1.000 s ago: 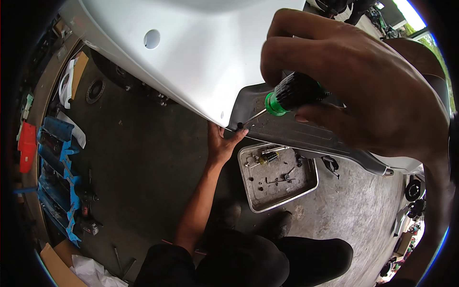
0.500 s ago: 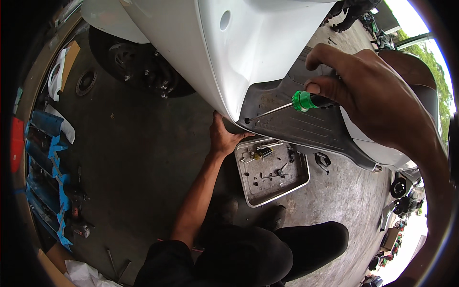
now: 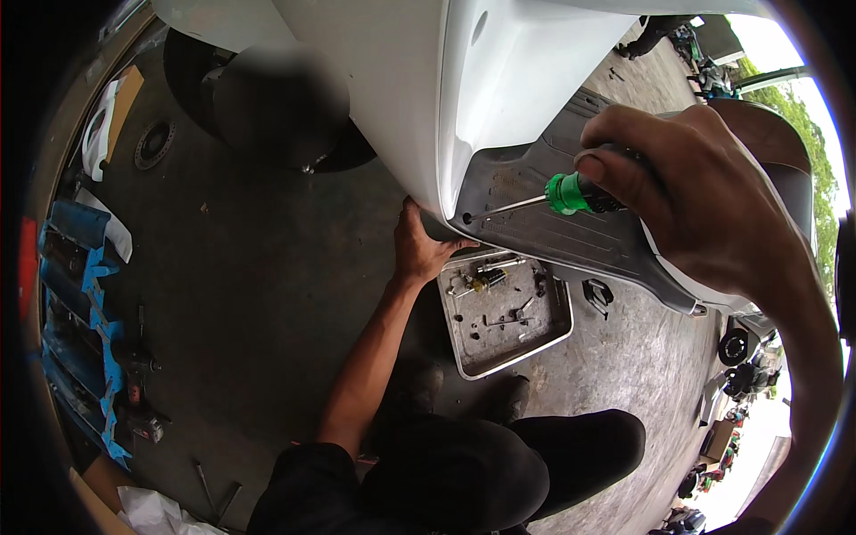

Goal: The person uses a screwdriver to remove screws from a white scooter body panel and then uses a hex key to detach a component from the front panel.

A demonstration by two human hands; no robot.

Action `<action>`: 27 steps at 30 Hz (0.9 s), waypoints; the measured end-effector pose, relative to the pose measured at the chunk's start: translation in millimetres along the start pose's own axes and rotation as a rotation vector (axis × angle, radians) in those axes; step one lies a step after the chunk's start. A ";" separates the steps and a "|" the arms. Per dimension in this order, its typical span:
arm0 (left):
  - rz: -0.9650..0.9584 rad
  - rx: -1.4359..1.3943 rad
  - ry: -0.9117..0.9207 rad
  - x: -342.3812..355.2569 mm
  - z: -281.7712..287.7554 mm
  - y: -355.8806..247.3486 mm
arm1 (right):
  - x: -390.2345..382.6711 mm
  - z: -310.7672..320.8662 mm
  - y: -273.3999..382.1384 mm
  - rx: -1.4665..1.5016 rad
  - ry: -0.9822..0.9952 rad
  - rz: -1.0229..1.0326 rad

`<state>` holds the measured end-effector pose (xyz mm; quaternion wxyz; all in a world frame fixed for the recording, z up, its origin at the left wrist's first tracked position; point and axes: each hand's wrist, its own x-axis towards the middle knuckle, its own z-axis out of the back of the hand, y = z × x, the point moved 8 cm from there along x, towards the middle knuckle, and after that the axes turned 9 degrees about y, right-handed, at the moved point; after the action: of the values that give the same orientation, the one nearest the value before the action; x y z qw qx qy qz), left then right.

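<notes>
My right hand [image 3: 704, 192] is closed around the green-and-black handle of a screwdriver [image 3: 563, 193]. The screwdriver slants down to the left, its tip at a dark hole [image 3: 467, 218] in the front corner of a scooter's black floorboard [image 3: 571, 218]. Whether the tip sits on a screw is too small to see. Below that corner, my left hand [image 3: 421, 247] grips the floorboard edge, thumb along the rim and fingers up against the white front panel [image 3: 401, 98]. Part of its fingers is hidden behind the panel.
Beneath the floorboard, a metal tray [image 3: 508, 366] holds a yellow-and-black screwdriver [image 3: 487, 280] and several small parts. Blue taped panels [image 3: 80, 303] and a power drill [image 3: 145, 426] lie at left. A brake disc [image 3: 155, 144] rests on the floor. A dark blur covers part of the front wheel.
The scooter's front panel appears further right, and a dark blurred round shape now covers part of the front wheel. Both hands keep their holds; the screwdriver tip stays at the hole.
</notes>
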<state>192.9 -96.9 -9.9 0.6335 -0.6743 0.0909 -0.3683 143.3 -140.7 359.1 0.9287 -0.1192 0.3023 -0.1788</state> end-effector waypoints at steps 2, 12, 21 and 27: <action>0.001 -0.014 -0.004 -0.5 -0.3 2.1 | 1.0 1.2 -2.5 0.058 -0.041 -0.004; -0.004 0.059 0.028 -1.3 0.4 -1.5 | -9.2 5.3 9.0 0.010 -0.292 0.279; -0.019 0.088 0.026 -0.6 1.2 -3.3 | 0.5 15.6 20.2 0.042 -0.238 0.260; -0.011 0.075 0.032 -0.6 1.4 -4.8 | 3.9 0.8 -1.3 -0.017 -0.145 0.027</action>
<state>191.7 -94.6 -5.6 0.6549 -0.6444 0.0833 -0.3858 146.3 -143.4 358.1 0.9494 -0.1357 0.2373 -0.1546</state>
